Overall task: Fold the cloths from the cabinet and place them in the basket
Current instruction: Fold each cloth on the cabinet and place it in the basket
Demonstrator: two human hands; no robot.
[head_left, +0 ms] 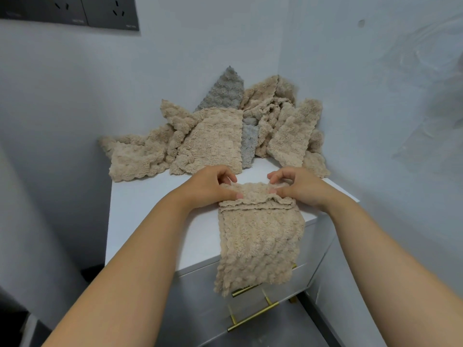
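Both our left hand (pixel 210 187) & right hand (pixel 300 187) pinch the folded top edge of a beige cloth (pixel 260 241), fingers curled. Cloth is fluffy, bumpy; lies on white cabinet (pixel 150 214), lower part hanging over front.

Corner of a home interior. You face a white cabinet (pixel 150 209) set where two plain painted walls (pixel 75 96) meet. Its drawer fronts carry brass bar handles (pixel 253 316). High on the left wall sit dark wall sockets (pixel 110 11). A pile of fluffy beige and grey cloths (pixel 208 141) lies at the back of the cabinet top, all household furnishings.
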